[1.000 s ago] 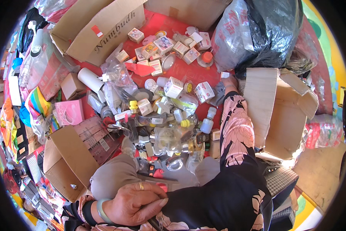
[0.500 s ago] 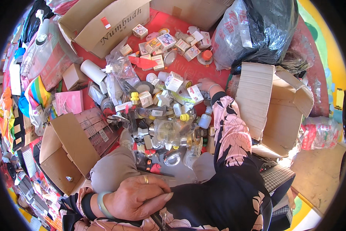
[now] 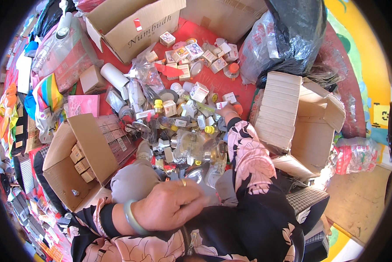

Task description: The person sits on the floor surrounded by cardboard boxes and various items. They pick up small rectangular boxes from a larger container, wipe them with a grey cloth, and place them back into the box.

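My right hand [image 3: 227, 112] reaches into the far right of a loose pile of lamps and small parts. Its fingers are round a small white box [image 3: 229, 98] with red print, partly covered by the hand. Left of it lies another white printed box [image 3: 199, 92]. A yellow-capped piece [image 3: 158, 106] and a clear glass-like part [image 3: 190, 146] lie among the pile. Above my lap, my left hand [image 3: 172, 205] is curled, thumb against the fingers, with nothing visible in it; its fingertips are blurred. A pale bangle [image 3: 134, 219] circles that wrist.
An open carton [image 3: 104, 153] at left holds several small boxes [image 3: 82, 165]. Another open carton [image 3: 311, 131] stands at right. Small boxes [image 3: 194, 51] lie on the red cloth [image 3: 207, 78] at the back, near a long carton [image 3: 145, 35] and a dark plastic bag [image 3: 294, 39].
The right hand has drawn back toward me, onto the small white box. The left hand has shifted slightly right and up. The view has tilted, and small boxes now show inside the left carton.
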`<control>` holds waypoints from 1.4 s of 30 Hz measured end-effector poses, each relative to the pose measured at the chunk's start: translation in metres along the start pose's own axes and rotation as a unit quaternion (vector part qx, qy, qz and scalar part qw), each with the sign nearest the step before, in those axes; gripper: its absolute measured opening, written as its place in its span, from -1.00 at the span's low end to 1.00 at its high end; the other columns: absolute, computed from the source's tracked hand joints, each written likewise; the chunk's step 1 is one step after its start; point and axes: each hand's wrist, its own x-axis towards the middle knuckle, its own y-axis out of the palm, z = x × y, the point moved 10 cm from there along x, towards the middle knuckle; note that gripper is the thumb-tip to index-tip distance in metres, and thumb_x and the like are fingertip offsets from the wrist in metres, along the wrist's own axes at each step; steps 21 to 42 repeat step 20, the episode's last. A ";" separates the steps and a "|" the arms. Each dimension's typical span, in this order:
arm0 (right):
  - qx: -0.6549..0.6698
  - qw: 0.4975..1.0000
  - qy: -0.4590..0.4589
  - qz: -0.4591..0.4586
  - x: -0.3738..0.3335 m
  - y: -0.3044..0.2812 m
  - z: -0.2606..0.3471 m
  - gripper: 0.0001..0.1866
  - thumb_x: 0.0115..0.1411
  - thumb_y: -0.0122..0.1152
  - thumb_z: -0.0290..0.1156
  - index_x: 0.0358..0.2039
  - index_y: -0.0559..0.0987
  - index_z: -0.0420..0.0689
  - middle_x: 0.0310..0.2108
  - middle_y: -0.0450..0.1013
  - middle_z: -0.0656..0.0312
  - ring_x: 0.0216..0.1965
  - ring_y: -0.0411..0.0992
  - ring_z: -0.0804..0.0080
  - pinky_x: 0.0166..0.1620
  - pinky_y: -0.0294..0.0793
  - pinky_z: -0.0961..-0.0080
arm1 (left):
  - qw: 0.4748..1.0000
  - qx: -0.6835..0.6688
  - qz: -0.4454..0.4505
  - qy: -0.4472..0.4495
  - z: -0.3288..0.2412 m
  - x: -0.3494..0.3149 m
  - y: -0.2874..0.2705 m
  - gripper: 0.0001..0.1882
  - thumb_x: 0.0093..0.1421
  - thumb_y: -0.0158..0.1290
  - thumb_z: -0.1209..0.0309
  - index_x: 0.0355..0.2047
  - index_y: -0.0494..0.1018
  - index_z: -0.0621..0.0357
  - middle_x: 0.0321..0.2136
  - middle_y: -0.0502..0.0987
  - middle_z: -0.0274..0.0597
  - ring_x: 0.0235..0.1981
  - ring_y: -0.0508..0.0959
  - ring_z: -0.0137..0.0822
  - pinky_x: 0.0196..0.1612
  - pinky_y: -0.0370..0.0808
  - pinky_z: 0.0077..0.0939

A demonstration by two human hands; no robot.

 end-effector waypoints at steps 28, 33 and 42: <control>0.131 0.917 0.189 0.324 0.107 0.135 -0.056 -0.39 0.08 0.10 -0.07 0.13 0.32 -0.03 -0.06 0.42 -0.02 -0.06 0.44 0.38 0.05 0.36 0.32 | 0.998 0.049 -0.026 0.007 0.002 0.002 0.011 -0.85 0.12 0.03 0.54 -0.57 0.41 0.34 -0.56 0.47 -0.02 -0.54 0.48 -0.09 -0.47 0.41 -0.39; 0.131 0.917 0.189 0.324 0.107 0.135 -0.056 -0.39 0.08 0.10 -0.07 0.13 0.32 -0.03 -0.06 0.42 -0.02 -0.06 0.44 0.38 0.05 0.36 0.32 | 0.998 0.049 -0.026 0.007 0.002 0.002 0.011 -0.85 0.12 0.03 0.54 -0.57 0.41 0.34 -0.56 0.47 -0.02 -0.54 0.48 -0.09 -0.47 0.41 -0.39; 0.131 0.917 0.189 0.324 0.107 0.135 -0.056 -0.39 0.08 0.10 -0.07 0.13 0.32 -0.03 -0.06 0.42 -0.02 -0.06 0.44 0.38 0.05 0.36 0.32 | 0.998 0.049 -0.026 0.007 0.002 0.002 0.011 -0.85 0.12 0.03 0.54 -0.57 0.41 0.34 -0.56 0.47 -0.02 -0.54 0.48 -0.09 -0.47 0.41 -0.39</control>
